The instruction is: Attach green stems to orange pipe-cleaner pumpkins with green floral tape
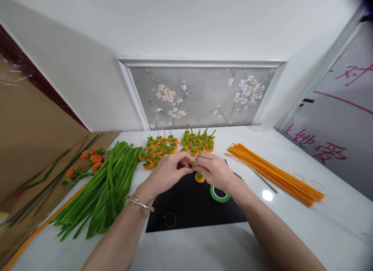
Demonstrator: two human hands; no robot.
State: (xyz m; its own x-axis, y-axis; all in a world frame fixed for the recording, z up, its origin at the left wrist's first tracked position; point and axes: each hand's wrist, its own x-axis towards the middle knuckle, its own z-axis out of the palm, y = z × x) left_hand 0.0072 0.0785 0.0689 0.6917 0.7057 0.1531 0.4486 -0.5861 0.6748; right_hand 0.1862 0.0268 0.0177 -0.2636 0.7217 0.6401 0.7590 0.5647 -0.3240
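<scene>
My left hand [171, 170] and my right hand [212, 170] meet fingertip to fingertip above the top of a black mat [192, 208]. Both are closed in a pinch; what lies between the fingertips is too small to make out. Just under my right hand's fingers is an orange flower [199, 178] with a green top. A roll of green tape [220, 194] lies on the mat below my right hand. Beyond my hands stand two clusters of small orange flowers with green stems, a left one [159, 148] and a right one [198, 140].
Green fuzzy stems [107, 185] lie in a heap at left, beside orange flowers [95, 158] on brown paper. A bundle of orange stems [274, 172] lies at right, near thin rings. On the mat is a thin loop [170, 219]. A wall rises behind the white table [180, 251].
</scene>
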